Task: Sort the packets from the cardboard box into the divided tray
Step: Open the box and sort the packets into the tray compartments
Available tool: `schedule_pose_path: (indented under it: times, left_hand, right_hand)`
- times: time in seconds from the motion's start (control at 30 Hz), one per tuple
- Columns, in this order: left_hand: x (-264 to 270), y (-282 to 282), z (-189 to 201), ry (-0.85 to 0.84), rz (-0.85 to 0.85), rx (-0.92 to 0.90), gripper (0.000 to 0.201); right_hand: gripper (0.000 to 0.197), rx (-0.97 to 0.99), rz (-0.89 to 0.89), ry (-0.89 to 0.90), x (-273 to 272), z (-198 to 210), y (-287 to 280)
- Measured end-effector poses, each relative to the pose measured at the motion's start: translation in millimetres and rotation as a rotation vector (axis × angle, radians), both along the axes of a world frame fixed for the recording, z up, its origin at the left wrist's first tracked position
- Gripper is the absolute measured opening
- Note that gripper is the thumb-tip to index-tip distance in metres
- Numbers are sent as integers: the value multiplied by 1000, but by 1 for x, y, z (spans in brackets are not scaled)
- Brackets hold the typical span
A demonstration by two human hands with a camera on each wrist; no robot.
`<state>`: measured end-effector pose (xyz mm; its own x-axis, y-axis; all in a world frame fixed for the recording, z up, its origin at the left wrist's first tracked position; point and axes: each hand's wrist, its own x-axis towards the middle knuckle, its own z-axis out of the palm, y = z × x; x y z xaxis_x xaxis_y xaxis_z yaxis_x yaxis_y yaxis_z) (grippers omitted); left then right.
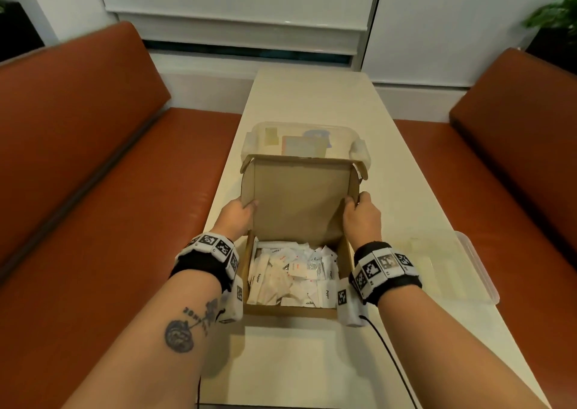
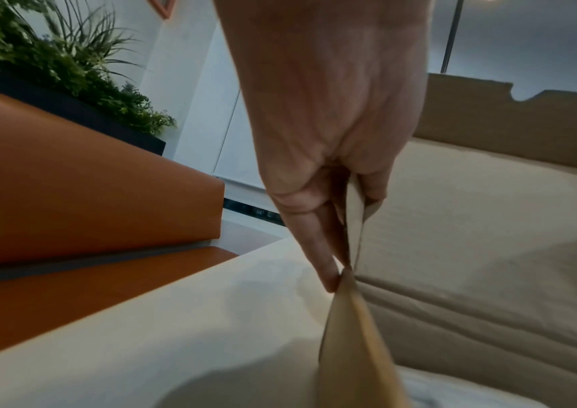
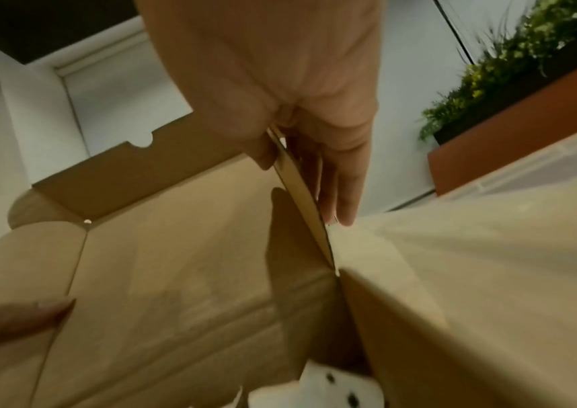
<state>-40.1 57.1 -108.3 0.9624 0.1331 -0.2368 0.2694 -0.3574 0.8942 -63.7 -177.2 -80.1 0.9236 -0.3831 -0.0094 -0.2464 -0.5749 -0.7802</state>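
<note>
On the table [image 1: 315, 96], the cardboard box [image 1: 290, 310] sits w/ lid [image 1: 296, 202] raised, packets [image 1: 290, 271] loose inside. We'd fold the lid fully back, both sides evenly, so it won't flop shut, w/o hitting the clear tub [image 1: 304, 130] behind. Left hand [image 1: 239, 215] & right hand [image 1: 362, 215] reach forward, thumbs inside, fingers behind, each pinching a lid edge. Divided tray: can't tell where.

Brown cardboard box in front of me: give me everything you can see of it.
The brown cardboard box is plain corrugated card, standing on the pale table in front of a clear plastic tub. Its hinged lid stands raised, with side flaps and a notched front flap. The left hand and right hand each pinch a lid edge. Inside lies a loose heap of white paper packets.
</note>
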Motion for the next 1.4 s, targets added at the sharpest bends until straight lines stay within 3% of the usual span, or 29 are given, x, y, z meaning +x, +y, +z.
schedule_pose_path:
  times: [0.2,0.37,0.5,0.6,0.87,1.07,1.2,1.3,1.4]
  left_hand:
    - [-13,6,0,36,45,-32,45]
    - [-23,9,-1,-6,134,-87,28]
    - [-34,11,-2,-77,159,-101,30]
    - [-42,13,-4,-100,189,-153,19]
    - [-48,15,-4,-59,154,-70,28]
    - [-54,14,-1,-52,126,-73,26]
    - [-63,16,1,-70,117,-26,19]
    - [-67,18,-1,-62,127,37,19]
    - [-70,19,0,-91,159,62,18]
  right_hand:
    - [32,-9,57,63,-3,-8,-3]
    - [31,14,105,62,-8,-7,-12]
    - [32,46,111,47,-15,-6,-18]
    - [32,112,98,43,-22,-7,-23]
    - [31,105,107,51,-34,-13,-27]
    - [35,-29,69,56,-34,-10,-23]
    - [37,-267,5,-159,-51,9,-11]
    - [23,-304,175,-229,-69,17,13]
    - [20,-318,522,-36,-89,9,40]
